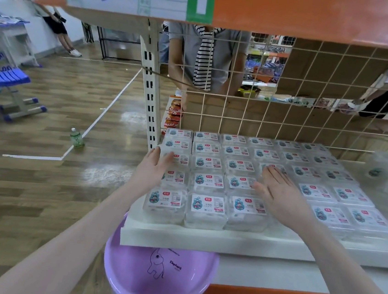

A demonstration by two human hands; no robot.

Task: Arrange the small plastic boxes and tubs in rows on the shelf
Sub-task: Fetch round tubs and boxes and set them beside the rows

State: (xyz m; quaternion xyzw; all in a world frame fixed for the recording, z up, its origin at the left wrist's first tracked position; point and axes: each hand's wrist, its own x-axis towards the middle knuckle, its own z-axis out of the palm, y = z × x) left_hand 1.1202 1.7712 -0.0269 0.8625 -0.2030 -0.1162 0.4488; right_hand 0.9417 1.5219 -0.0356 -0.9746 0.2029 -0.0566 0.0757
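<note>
Purple "Elephant" basin below; both hands (left, right) lie flat-fingered on labelled boxes.

Clear plastic boxes with white printed labels lie on the white shelf in five rows from front to back, with six columns across, which would make thirty, though the two hands hide a few and those cannot be counted for certain. Two hands reach over them, the left hand and the right hand. There is one purple plastic basin below the shelf, one green drink bottle standing on the floor, one blue chair at the left, and three people partly visible behind the wire grid
</note>
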